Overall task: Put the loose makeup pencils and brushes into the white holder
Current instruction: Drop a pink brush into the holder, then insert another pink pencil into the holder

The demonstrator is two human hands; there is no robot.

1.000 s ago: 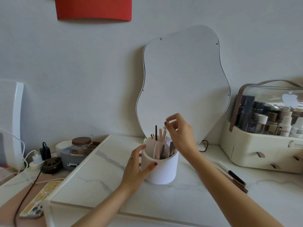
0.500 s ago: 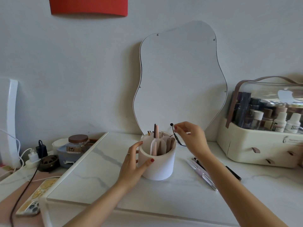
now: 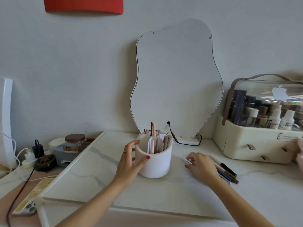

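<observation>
Standing upright on tabletop (image 3: 101, 179), mid-frame: white holder (image 3: 154, 163), w/ several pencils & brushes inside. Wrapping holder's side: left hand (image 3: 131, 158), fingers clamped on it. Resting flat on loose pencils (image 3: 227, 172) just right of holder: right hand (image 3: 200, 166), fingers apart, gripping nothing visible.

White holder (image 3: 155, 164), cylindrical, plain white; contents beige, pink and brown. Tabletop (image 3: 101, 163): white marble with grey veining. Loose pencils (image 3: 227, 171): black, blue, brown, one white-barrelled. Fingernails on left hand (image 3: 131, 161): red. Wall panel (image 3: 84, 4): red. Storage case (image 3: 262, 145): cream, brown strap. Phone case (image 3: 32, 199): seemingly yellow-patterned.
</observation>
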